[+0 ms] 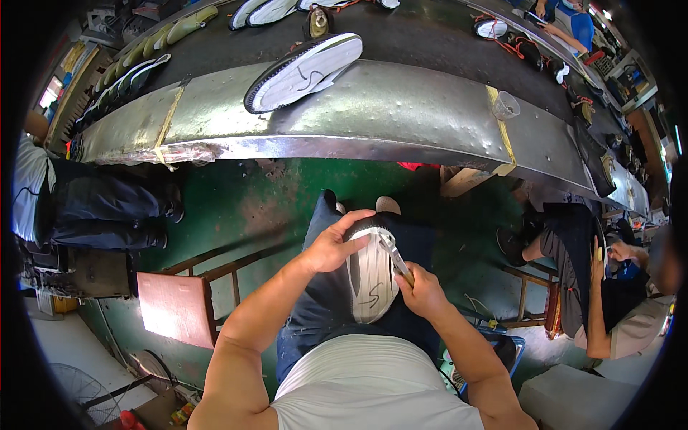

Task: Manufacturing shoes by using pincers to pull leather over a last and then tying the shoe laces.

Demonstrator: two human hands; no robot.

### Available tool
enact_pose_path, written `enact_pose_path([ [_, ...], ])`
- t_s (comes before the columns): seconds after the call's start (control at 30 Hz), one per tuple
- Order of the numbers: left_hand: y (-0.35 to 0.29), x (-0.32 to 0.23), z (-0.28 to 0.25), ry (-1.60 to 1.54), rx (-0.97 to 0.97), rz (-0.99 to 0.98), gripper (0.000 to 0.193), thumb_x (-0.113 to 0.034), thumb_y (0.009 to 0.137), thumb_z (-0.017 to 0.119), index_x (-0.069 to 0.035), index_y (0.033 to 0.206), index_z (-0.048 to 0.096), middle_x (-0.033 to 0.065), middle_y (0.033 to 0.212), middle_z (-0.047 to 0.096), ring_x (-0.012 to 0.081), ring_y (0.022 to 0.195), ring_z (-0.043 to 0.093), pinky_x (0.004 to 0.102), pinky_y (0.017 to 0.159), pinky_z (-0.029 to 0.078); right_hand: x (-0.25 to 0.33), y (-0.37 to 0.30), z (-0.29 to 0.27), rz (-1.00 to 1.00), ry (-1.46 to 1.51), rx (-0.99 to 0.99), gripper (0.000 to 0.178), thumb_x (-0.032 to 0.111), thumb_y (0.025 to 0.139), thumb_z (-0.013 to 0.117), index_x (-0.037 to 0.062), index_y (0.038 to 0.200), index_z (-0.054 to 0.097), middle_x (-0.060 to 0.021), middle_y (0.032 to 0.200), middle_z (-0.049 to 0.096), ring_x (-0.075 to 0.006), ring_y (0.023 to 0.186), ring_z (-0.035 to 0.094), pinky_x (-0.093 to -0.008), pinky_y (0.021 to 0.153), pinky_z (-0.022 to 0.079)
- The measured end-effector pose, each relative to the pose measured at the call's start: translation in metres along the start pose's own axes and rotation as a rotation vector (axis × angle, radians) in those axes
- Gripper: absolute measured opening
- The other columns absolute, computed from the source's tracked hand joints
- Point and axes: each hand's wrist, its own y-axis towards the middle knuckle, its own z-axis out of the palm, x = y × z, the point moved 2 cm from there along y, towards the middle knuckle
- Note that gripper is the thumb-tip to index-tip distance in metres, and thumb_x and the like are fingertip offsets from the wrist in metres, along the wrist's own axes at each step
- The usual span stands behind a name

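A shoe upper (364, 287) lies sole side up on my lap, its pale underside marked with a black hand-drawn squiggle and its far end edged in black. My left hand (330, 245) grips that far end, fingers wrapped over the dark edge and thumb on the underside. In my right hand (423, 292) is a pair of metal pliers (394, 256), the fingers closed round the handles. Their tip touches or lies just over the white rim at the far end; whether the jaws pinch the material cannot be made out.
A metal-edged bench (430, 107) with a dark belt runs across ahead; another shoe (308, 74) lies sole up on its edge. A clear cup (506, 105) stands farther right. Stools (175, 307) flank me. People sit left and right; the right one's hands (598, 261) hold a shoe.
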Motion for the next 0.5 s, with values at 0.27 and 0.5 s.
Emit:
enact_pose_path([
  [0.27,0.029,0.014,0.02,-0.021,-0.169,-0.17,0.041,-0.01,0.097,0.064,-0.008,0.136,0.054,0.0041,0.115,0.066,0.0109,0.103,0.061,0.0285,0.092,0.05,0.013,0.017,-0.068,0.401,0.11,0.55,0.022,0.019,0.094,0.06,-0.0023,0.101,0.056,-0.0194,0.082,0.069,-0.0351,0.073,0.069,-0.0424,0.068,0.054],
  [0.5,0.031,0.027,0.026,0.129,-0.119,-0.206,0.052,-0.018,0.097,0.063,-0.004,0.144,0.046,0.0117,0.124,0.064,0.0194,0.112,0.061,0.0312,0.098,0.048,-0.005,0.047,-0.053,0.351,0.086,0.417,0.02,0.02,0.097,0.058,0.0,0.096,0.058,-0.0072,0.075,0.065,-0.0189,0.06,0.063,-0.0341,0.059,0.05],
])
